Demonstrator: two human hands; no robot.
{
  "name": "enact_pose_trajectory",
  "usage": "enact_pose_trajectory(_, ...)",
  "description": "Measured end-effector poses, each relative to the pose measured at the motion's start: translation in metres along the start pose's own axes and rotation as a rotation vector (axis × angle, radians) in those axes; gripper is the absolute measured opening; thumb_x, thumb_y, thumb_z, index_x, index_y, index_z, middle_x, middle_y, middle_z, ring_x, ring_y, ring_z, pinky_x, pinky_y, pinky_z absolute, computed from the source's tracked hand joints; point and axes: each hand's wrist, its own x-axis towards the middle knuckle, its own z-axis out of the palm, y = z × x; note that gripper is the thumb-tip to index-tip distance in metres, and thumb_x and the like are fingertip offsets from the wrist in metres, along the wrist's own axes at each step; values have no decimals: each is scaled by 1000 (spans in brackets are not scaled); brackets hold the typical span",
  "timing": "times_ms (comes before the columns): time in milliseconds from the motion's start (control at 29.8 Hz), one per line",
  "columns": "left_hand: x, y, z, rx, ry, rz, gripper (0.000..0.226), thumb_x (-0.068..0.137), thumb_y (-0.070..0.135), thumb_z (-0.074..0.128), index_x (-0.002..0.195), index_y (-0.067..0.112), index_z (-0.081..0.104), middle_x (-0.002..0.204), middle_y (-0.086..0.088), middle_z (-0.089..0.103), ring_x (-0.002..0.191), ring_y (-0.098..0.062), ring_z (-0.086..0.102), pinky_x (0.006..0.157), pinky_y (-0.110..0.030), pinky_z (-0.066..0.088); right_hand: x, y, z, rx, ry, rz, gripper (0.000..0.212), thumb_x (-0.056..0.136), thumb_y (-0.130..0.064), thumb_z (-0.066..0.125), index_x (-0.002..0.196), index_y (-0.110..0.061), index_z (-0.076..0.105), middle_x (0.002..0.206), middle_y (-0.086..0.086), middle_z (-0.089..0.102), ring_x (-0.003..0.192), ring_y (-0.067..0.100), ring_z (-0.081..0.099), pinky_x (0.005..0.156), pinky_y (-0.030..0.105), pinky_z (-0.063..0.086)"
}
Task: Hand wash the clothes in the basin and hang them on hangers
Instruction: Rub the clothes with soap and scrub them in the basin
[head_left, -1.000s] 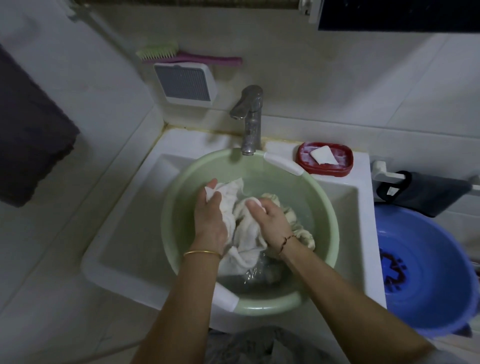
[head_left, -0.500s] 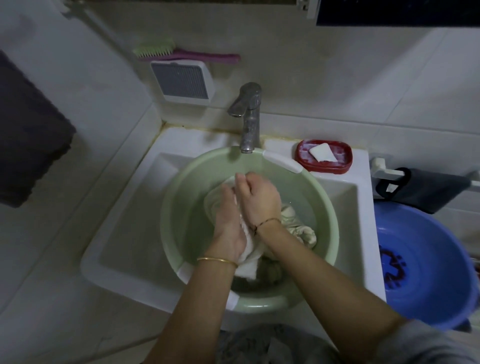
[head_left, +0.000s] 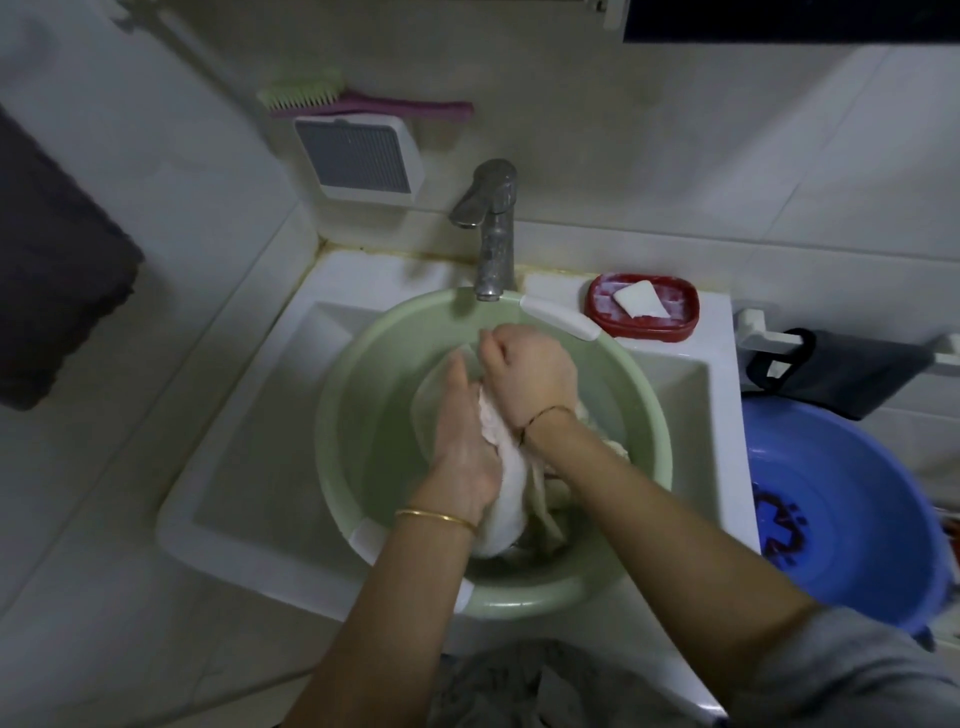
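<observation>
Where white tiled walls (head_left: 675, 156) meet, a white sink (head_left: 249, 467) holds a green basin (head_left: 353, 415).

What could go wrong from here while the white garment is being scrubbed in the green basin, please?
The green basin sits loose in the white sink, so hard rubbing by the left hand and right hand might tip it or slop water out. The white garment trails near the rim and could drip onto the person's clothes.
</observation>
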Motion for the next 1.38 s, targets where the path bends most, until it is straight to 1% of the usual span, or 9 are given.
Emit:
enact_pose_trajectory(202, -1, 9, 5, -71, 12, 57, 57, 94, 59, 35, 108, 11, 61, 99, -14, 63, 108, -28, 59, 108, -42, 38, -31, -8, 4, 9, -4, -201, 38, 97, -34, 40, 64, -18, 50, 77, 12, 62, 74, 29, 58, 60, 33, 36)
enact_pose_trajectory(370, -5, 1, 7, 38, -23, -39, 72, 88, 68, 35, 125, 10, 59, 118, -16, 64, 113, -30, 59, 102, -41, 42, 6, 6, -9, 8, -5, 83, 40, 97, -32, 41, 60, -15, 41, 70, 9, 55, 71, 30, 55, 58, 32, 37)
enact_pose_trajectory(504, 3, 6, -1, -86, -4, 61, 62, 92, 62, 36, 110, 7, 59, 104, -12, 64, 108, -25, 58, 103, -39, 41, -37, -15, 0, 7, 7, -222, 35, 96, -30, 45, 65, -15, 52, 76, 12, 62, 71, 28, 56, 58, 34, 38)
enact_pose_trajectory(672, -3, -2, 2, -56, -67, -3, 57, 91, 63, 36, 116, 19, 63, 112, -14, 66, 114, -27, 57, 109, -42, 34, 6, 5, -9, -23, -3, 54, 44, 97, -32, 41, 57, -16, 37, 63, 2, 47, 66, 26, 51, 56, 30, 30)
enact_pose_trajectory(840, -2, 5, 1, -169, -59, 104, 63, 92, 62, 36, 119, 10, 57, 111, -12, 59, 117, -30, 56, 109, -45, 37, -32, -18, -3, -93, 34, -292, 37, 95, -33, 42, 68, -15, 58, 75, 8, 60, 69, 26, 57, 57, 30, 32)
enact_pose_trajectory(1042, -8, 17, -2, -200, -223, 29, 66, 86, 62, 33, 112, 8, 59, 112, -16, 63, 114, -28, 56, 102, -41, 38, -11, -3, -16, -93, 13, -142, 44, 96, -31, 44, 55, -19, 32, 72, 9, 56, 70, 30, 56, 57, 32, 34)
enact_pose_trajectory(1143, -9, 16, 1, -110, -76, 63, 71, 90, 66, 32, 110, 6, 65, 110, -17, 68, 104, -29, 64, 96, -39, 47, -37, -14, -10, -145, -2, -329, 34, 97, -32, 42, 67, -18, 51, 80, 8, 62, 73, 27, 58, 58, 30, 31)
enact_pose_trajectory(1243, -10, 8, 7, 22, -42, 114, 69, 94, 61, 30, 132, 7, 51, 102, -7, 64, 94, -19, 62, 93, -35, 46, -6, -8, -19, -118, -14, -149, 37, 97, -32, 40, 65, -17, 45, 77, 10, 59, 76, 31, 59, 59, 33, 35)
enact_pose_trajectory(1378, -7, 13, 1, -77, -94, 100, 78, 88, 71, 29, 123, 7, 56, 110, -8, 62, 112, -29, 58, 101, -42, 42, -21, 2, -17, -112, 53, -177, 37, 95, -31, 42, 61, -16, 47, 69, 8, 58, 65, 30, 58, 53, 30, 34)
